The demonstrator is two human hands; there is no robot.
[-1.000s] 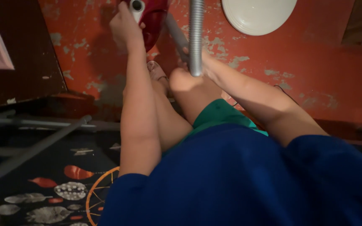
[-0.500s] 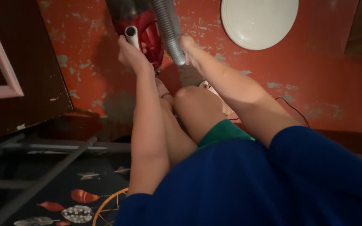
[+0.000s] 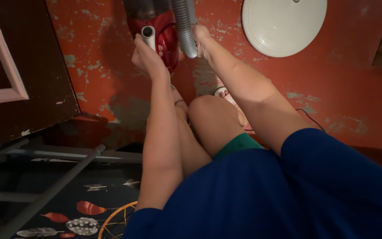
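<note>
Red-painted floor (image 3: 332,88), worn in patches, carries everything. Round white dish (image 3: 284,24) lies near its far edge, well apart from the work. Red vacuum cleaner (image 3: 160,26) stands at the far edge, above the knees. Grey ribbed hose (image 3: 184,26) runs beside it. Left hand (image 3: 147,55) is wrapped around the white handle (image 3: 148,35); right hand (image 3: 203,42) is curled about the hose end. Judgement: steady the body firmly and keep the hose straight, unkinked.
</note>
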